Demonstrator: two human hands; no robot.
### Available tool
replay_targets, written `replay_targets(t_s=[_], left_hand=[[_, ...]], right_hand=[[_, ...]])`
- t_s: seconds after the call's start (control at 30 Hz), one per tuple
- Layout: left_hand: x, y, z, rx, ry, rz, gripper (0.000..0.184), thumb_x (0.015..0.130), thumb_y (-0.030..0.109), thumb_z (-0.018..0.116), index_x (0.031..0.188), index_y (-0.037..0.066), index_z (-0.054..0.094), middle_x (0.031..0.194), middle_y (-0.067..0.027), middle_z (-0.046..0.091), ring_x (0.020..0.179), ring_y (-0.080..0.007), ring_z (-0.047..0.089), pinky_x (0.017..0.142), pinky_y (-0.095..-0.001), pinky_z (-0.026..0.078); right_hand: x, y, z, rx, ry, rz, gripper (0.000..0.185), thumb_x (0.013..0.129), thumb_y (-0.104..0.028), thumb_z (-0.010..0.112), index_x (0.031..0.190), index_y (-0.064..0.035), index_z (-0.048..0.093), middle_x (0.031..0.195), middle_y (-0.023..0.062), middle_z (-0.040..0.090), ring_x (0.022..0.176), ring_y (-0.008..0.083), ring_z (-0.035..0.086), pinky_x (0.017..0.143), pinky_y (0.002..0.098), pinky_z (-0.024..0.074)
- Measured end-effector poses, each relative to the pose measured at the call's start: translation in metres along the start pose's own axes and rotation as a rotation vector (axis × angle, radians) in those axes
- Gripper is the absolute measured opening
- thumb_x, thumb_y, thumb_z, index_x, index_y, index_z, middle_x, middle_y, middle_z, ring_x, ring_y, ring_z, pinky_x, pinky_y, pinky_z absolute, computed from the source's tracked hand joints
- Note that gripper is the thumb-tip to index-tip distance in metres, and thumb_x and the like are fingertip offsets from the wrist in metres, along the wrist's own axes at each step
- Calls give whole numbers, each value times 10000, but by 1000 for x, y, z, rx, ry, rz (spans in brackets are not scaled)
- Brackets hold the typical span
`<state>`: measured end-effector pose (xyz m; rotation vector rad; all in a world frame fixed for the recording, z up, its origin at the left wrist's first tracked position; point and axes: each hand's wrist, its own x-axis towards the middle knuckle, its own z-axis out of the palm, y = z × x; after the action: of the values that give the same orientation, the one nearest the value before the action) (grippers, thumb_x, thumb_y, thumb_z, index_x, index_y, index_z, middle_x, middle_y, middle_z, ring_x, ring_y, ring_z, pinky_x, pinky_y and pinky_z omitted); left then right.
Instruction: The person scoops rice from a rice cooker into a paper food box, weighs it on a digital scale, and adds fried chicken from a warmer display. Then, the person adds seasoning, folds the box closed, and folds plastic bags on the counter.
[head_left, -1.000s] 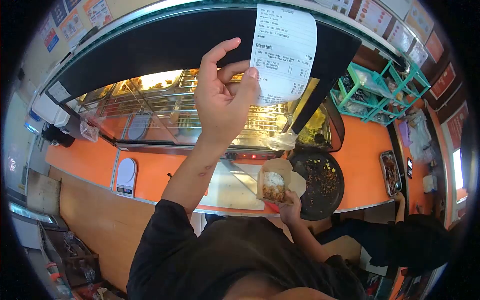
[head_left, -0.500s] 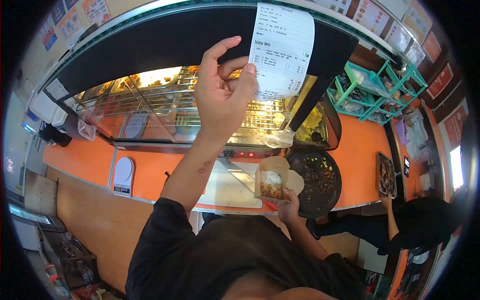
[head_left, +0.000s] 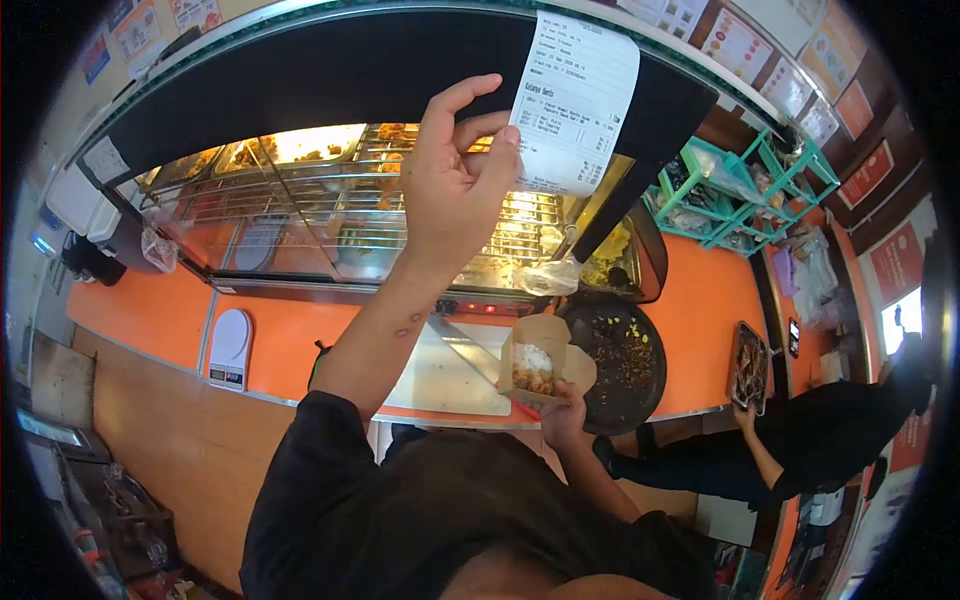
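Observation:
My left hand point(head_left: 455, 190) is raised in front of the glass food warmer point(head_left: 330, 250), its thumb and a finger pinching the lower left edge of a printed receipt point(head_left: 575, 100). Lower down, my right hand point(head_left: 566, 412) grips an open cardboard box point(head_left: 540, 335) by its near right side. White rice and brown pieces of food point(head_left: 533, 368) fill the box. A round black pan point(head_left: 625, 385) with food scraps lies just right of it. To the left, a knife point(head_left: 465, 350) rests across a white cutting board point(head_left: 440, 380).
A white scale point(head_left: 230, 345) sits on the orange counter point(head_left: 285, 335) at left. Green baskets point(head_left: 705, 195) with packets stand at the right rear. At the right, a co-worker point(head_left: 820, 440) in dark clothes has a hand on a metal tray point(head_left: 747, 370) of food.
The view has shifted, so the counter items sit further left. The receipt remains in my left hand and the box in my right. More of the co-worker now shows, with the tray nearer the counter's front edge.

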<state>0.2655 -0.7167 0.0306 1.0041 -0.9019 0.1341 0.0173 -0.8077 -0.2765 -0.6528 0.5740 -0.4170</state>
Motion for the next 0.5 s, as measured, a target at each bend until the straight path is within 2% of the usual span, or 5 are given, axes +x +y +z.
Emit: replay_targets(t_s=[0.07, 0.1, 0.17, 0.37, 0.5], left_hand=[[1, -3, -2, 3, -17, 10, 397, 900, -33, 533, 1280, 0, 420, 1015, -176, 662, 808, -109, 648, 653, -210, 539], [1, -5, -2, -33, -18, 9, 412, 902, -29, 544, 1292, 11, 417, 1039, -176, 658, 869, -121, 644, 695, -217, 542], [1, -7, -4, -77, -28, 11, 428, 903, -26, 554, 1304, 21, 413, 1063, -175, 655, 931, -132, 639, 737, -225, 544], [2, -9, -15, -129, -97, -8, 443, 912, -48, 512, 1329, 14, 377, 1123, -209, 626, 1002, -179, 628, 879, -289, 516], [1, -13, -21, -161, -98, -13, 418, 915, -30, 527, 1309, -13, 388, 1142, -198, 618, 1076, -196, 611, 888, -277, 502]], right_hand=[[-2, 1, 5, 50, 34, -22, 396, 873, -259, 494, 1183, -14, 530, 1241, 158, 573, 1143, 358, 550, 941, 576, 427], [-4, 1, 8, 46, 37, -31, 396, 873, -259, 494, 1183, -14, 530, 1241, 158, 573, 1143, 358, 550, 941, 576, 427], [-11, -2, 19, 103, 82, -19, 496, 848, -235, 561, 1236, 37, 413, 1250, 217, 476, 1153, 399, 510, 944, 606, 439], [-28, 12, 35, 111, 171, -96, 555, 843, -236, 568, 1298, 9, 366, 1283, 201, 429, 1178, 400, 476, 938, 605, 449], [-50, 19, 49, 131, 230, -119, 563, 847, -238, 565, 1312, -3, 353, 1295, 195, 416, 1173, 389, 479, 937, 575, 465]])
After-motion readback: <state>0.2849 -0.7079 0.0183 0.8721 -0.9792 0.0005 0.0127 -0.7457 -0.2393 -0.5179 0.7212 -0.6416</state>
